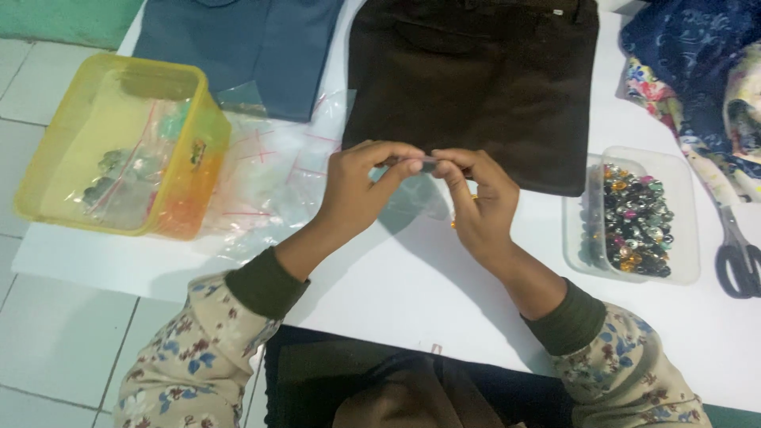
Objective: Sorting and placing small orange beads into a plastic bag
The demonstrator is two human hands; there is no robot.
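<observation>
Both our hands meet mid-frame over the white tabletop [412, 293], each grip pinched together on the same small dark thin piece [429, 163], too small and blurred to tell what it is. Left hand [361, 190]: thumb and forefinger closed on the piece's left end, other fingers curled. Right hand [476, 202]: fingertips closed on its right end, a tiny orange speck [453, 224] showing just under the palm, can't tell what. The piece sits held up off the tabletop, right at the lower edge of the dark brown folded garment [476, 87] that lies flat behind the hands.

Under and left of our left hand: loose clear plastic bags [273, 178] with red markings, spread on the tabletop. Further left, a yellow see-through tub [43, 150] at the tabletop's corner, more bagged bits inside, contents unclear. Behind the bags, a blue-grey folded garment [238, 47], just beside the brown one.

Right of our right hand, near but apart: clear rectangular container [686, 230] full of small shiny multicoloured beads or buttons [634, 226]. Right of that, scissors with dark handles [739, 257], partly cut by the frame edge. Top right: dark blue floral cloth [697, 55], bunched.

Sleeves: floral cream over dark green cuffs. White tiled floor [55, 333] visible left of the tabletop
</observation>
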